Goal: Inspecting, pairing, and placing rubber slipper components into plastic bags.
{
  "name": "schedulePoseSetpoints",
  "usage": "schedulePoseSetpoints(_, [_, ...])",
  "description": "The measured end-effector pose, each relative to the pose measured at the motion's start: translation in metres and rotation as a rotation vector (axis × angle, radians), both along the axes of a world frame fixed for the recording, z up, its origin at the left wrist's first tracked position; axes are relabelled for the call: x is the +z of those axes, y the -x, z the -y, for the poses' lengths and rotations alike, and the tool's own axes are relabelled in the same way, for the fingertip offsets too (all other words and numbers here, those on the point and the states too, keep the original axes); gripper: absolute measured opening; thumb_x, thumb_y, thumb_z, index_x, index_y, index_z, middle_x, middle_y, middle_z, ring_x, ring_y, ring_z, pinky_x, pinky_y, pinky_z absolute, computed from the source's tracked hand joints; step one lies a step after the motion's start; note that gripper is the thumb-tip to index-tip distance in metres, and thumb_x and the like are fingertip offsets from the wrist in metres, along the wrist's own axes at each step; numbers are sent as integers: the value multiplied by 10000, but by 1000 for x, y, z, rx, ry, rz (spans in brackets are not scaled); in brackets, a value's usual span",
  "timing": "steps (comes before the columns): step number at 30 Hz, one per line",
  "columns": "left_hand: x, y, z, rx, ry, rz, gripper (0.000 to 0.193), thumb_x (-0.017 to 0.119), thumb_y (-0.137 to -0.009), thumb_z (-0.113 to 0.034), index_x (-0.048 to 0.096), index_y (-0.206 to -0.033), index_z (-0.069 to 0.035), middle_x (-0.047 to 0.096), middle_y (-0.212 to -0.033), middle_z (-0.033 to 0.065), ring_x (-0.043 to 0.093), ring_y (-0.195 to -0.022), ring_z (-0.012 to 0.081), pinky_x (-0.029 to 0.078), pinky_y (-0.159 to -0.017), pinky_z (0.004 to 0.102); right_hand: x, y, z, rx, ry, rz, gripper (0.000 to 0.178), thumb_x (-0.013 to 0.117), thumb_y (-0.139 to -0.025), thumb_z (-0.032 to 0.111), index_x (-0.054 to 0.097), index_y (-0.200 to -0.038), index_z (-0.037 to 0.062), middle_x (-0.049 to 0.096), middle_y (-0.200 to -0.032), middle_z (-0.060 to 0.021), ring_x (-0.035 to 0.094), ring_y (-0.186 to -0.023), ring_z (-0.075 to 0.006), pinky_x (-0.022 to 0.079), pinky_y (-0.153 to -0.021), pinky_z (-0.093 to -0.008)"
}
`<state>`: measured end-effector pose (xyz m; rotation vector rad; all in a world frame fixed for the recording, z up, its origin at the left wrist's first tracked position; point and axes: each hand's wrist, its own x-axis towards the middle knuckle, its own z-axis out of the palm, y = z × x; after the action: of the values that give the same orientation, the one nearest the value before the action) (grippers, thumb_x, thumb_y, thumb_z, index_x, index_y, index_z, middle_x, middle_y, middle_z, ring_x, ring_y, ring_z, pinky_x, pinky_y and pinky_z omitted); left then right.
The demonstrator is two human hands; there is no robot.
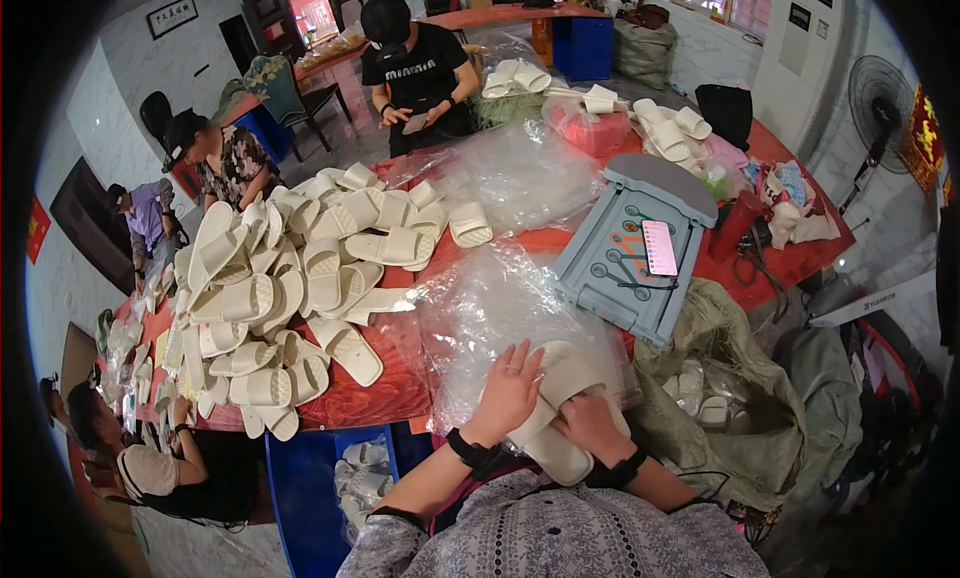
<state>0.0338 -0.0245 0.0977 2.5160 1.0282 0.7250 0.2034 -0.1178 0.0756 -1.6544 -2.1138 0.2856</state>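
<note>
Cream slippers (560,458), pale and matte, with rounded toes, flat footbeds and broad straps; located at the near edge of the red table (400,368), between the two hands. Left hand (510,393): laid along their side, fingers extended and slightly spread. Right hand (597,425): fingers curled in at a strap; tips hidden, pinch cannot be told.

Blue bin (300,503), smooth-walled, below the table's near edge, left; wrapped slippers inside. Woven sack (725,328), greenish, creased, frayed-looking, beside the table's near right; more wrapped slippers within.

Clear plastic bags (480,308), glossy, wrinkled, flat across the table's middle. Slipper heap (310,248), matching cream, tumbled, some straps with a textured patch, on the table's left. Grey plastic board (590,243), rigid, rounded at its far end, on the table's right; phone (659,248), slim rectangle, lit screen, upon it.

Red bundle (588,130), plastic-wrapped, toward the table's far side, slippers on top.
</note>
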Motion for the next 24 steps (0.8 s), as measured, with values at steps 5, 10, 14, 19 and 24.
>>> schedulePoseSetpoints(5, [7, -6, 7, -129, 22, -41, 446, 565, -917, -127, 525, -1353, -40, 450, -1447, 217, 385, -1346, 449, 336, -1102, 544, 0, -4, -6, -90, 7, -29, 253, 703, -780, 277, 672, -706, 37, 669, -748, -150, 655, -707, -329, 518, -617, -455])
schedulePoseSetpoints(10, [17, -9, 17, -306, 103, -1, 441, 549, -931, -115, 519, -1365, -45, 430, -1471, 194, 348, -1390, 417, 270, -1136, 558, -20, -3, -12, -89, 179, -13, 233, 684, -809, 280, 692, -799, 48, 687, -848, -150, 657, -787, -341, 523, -668, -435])
schedulePoseSetpoints(14, [39, -13, 30, -366, 174, 41, 449, 551, -924, -99, 514, -1367, -34, 436, -1467, 191, 348, -1394, 404, 264, -1141, 552, -63, -3, -28, -160, -135, -352, 260, 631, -875, 301, 658, -925, 47, 654, -936, -184, 639, -882, -350, 502, -714, -430])
schedulePoseSetpoints(19, [46, -2, 42, -464, 157, 89, 468, 566, -893, -62, 526, -1358, -27, 466, -1441, 188, 364, -1385, 401, 237, -1160, 546, -27, 28, -92, -297, 52, -119, 236, 680, -852, 276, 666, -874, 42, 677, -897, -174, 634, -847, -403, 502, -748, -471])
schedulePoseSetpoints(24, [65, 14, 53, -518, 145, 35, 485, 578, -888, -74, 518, -1366, -14, 503, -1395, 200, 362, -1382, 410, 241, -1172, 492, -36, 52, -133, -373, 10, -166, 322, 668, -869, 304, 634, -1020, 22, 667, -969, -191, 617, -939, -393, 506, -765, -489])
